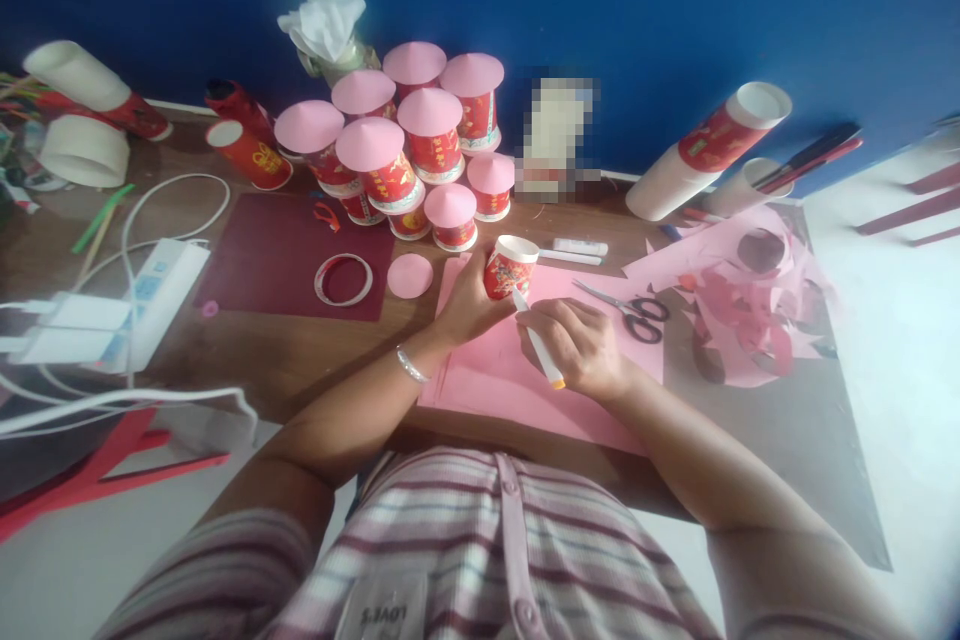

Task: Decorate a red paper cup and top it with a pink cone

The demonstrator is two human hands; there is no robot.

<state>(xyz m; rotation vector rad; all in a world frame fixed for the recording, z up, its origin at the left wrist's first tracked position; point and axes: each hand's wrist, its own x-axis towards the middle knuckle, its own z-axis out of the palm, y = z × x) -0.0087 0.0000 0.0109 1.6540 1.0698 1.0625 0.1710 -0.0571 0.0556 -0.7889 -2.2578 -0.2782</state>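
My left hand (pixel 466 308) is closed around a red patterned paper cup (pixel 513 265) with its white rim upward. In my right hand (pixel 576 340) is a white pointed tube (pixel 544 352) with an orange end, its tip close to the lower side of the cup. Both hands are over a stack of pink paper sheets (pixel 487 370). Black-handled scissors (pixel 628 305) lie open on the paper to the right. Left of the cup are a pink paper disc (pixel 409 275) and a cut cup ring (pixel 343 280). Behind stand several red cups with pink cone tops (pixel 430 112).
Pink paper scraps (pixel 742 300) pile at the right. Stacked cups (pixel 709 150) lean near the wall. On the left are a power strip (pixel 161 295) with cables, a dark red sheet (pixel 277 260) and an orange-red cup (pixel 251 155). A tissue pack (pixel 330 35) stands at the back.
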